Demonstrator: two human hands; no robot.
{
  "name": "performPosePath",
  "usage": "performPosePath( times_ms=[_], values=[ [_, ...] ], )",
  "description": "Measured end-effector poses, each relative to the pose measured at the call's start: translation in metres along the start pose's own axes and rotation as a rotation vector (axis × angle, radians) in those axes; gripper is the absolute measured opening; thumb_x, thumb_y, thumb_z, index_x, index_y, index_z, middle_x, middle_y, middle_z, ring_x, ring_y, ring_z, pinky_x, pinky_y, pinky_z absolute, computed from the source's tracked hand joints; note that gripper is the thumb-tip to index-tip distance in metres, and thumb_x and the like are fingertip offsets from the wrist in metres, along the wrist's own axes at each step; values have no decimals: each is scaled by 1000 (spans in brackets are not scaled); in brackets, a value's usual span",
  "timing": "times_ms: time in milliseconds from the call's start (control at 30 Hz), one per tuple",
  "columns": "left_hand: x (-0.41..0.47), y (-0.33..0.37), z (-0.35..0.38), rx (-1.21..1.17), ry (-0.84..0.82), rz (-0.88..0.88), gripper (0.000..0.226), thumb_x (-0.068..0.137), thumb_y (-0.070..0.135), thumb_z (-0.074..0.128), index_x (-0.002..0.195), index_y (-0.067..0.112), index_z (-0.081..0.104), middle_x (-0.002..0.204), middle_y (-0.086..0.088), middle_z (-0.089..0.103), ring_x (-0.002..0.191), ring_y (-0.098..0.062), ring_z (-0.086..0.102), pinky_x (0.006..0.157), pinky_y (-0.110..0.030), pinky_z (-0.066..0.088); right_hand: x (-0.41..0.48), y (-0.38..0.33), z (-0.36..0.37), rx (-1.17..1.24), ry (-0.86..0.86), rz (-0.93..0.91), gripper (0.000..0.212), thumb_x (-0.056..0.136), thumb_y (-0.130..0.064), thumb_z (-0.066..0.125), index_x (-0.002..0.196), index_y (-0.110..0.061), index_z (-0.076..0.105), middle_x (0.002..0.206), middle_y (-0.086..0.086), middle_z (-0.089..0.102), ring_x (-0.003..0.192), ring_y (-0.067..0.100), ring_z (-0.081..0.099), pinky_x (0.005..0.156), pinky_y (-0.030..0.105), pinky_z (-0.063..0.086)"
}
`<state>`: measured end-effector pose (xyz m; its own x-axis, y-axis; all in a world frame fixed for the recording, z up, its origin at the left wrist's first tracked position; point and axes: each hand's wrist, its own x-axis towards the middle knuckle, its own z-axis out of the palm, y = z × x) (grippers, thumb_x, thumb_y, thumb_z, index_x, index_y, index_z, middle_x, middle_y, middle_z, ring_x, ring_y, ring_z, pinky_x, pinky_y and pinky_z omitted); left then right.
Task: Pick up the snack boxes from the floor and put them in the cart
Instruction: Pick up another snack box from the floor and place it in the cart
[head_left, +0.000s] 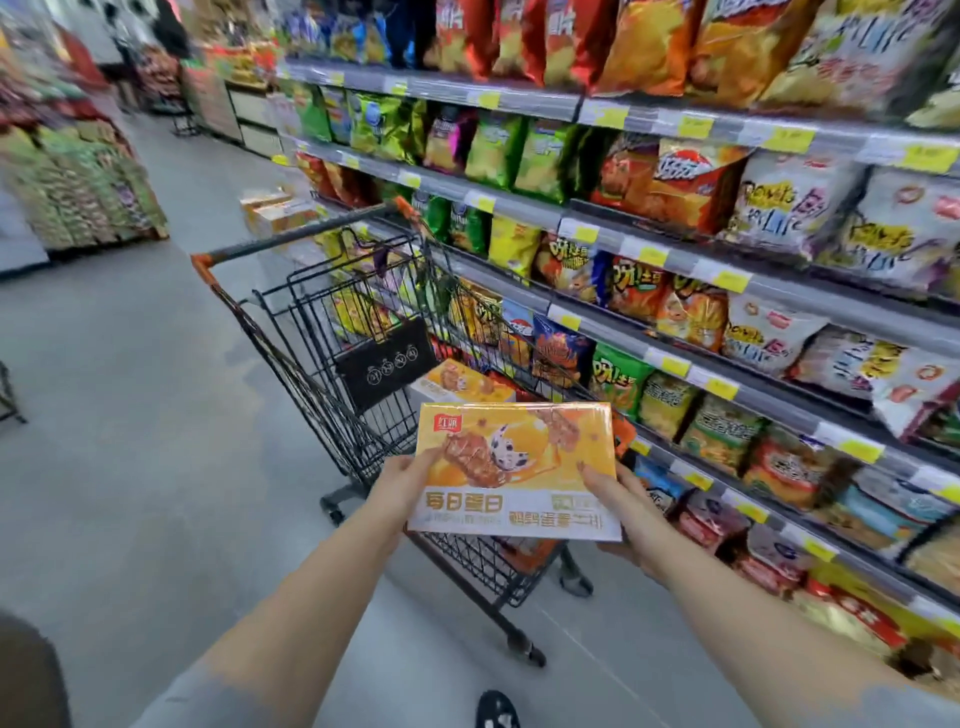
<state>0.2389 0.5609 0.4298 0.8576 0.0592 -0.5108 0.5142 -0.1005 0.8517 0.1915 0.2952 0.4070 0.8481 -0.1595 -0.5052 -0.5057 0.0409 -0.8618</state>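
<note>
Below your grip, your shoe (496, 709) shows at the bottom edge on the grey floor (130, 441). Both forearms reach forward. Your left hand (402, 486) grips the left edge of the snack box (514, 467), thumb on its printed face. Your right hand (618, 506) grips the right edge, thumb on top and fingers curled beneath. You hold the box nearly flat, face up, over the near end of the cart (311, 384), with its far edge out above the basket.

Just beyond the grip, a second snack box (457, 382) lies inside the basket, and a black pouch (387, 364) hangs beside it on the wire. Farther on is the cart handle (291, 241) with orange ends.

To the right of the grip, the shelves (675, 260) of chip bags stand close, and their tagged edges run just beside your right hand. To the left, the aisle floor lies open and wide.
</note>
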Motion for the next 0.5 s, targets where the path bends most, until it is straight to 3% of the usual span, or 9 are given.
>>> performPosePath(
  times_ms=[100, 233, 333, 400, 500],
  values=[
    [43, 22, -6, 31, -27, 19, 47, 92, 40, 57, 125, 9, 43, 96, -12, 73, 73, -26, 73, 73, -40, 59, 43, -19, 12, -16, -16, -34, 73, 87, -47, 61, 147, -34, 21, 112, -5, 62, 96, 19, 63, 80, 41, 52],
    [101, 56, -10, 103, -37, 7, 52, 91, 38, 57, 126, 5, 39, 100, -14, 71, 78, -28, 74, 75, -44, 60, 105, -44, 29, -20, 14, 8, 86, 78, -61, 63, 147, -33, 20, 130, 4, 56, 108, 28, 61, 99, 54, 46],
    [134, 74, -8, 144, -45, -34, 40, 92, 30, 59, 117, 6, 40, 92, -12, 68, 75, -26, 69, 70, -39, 58, 137, -56, 39, -60, -2, 105, 96, 60, -78, 63, 138, -39, 22, 116, 4, 65, 101, 30, 65, 90, 54, 52],
    [159, 82, -7, 194, -60, -101, 44, 88, 32, 62, 119, 4, 48, 92, -12, 71, 77, -26, 70, 69, -37, 58, 156, -64, 45, -92, 5, 150, 88, 75, -72, 56, 144, -31, 20, 105, 1, 64, 92, 25, 64, 76, 40, 55],
    [195, 84, -8, 223, -110, -177, 33, 85, 33, 64, 103, 6, 57, 93, -15, 72, 85, -31, 71, 84, -46, 57, 182, -69, 54, -136, 15, 231, 86, 84, -66, 50, 149, -22, 16, 114, 3, 48, 99, 26, 51, 83, 38, 46]
  ],
)
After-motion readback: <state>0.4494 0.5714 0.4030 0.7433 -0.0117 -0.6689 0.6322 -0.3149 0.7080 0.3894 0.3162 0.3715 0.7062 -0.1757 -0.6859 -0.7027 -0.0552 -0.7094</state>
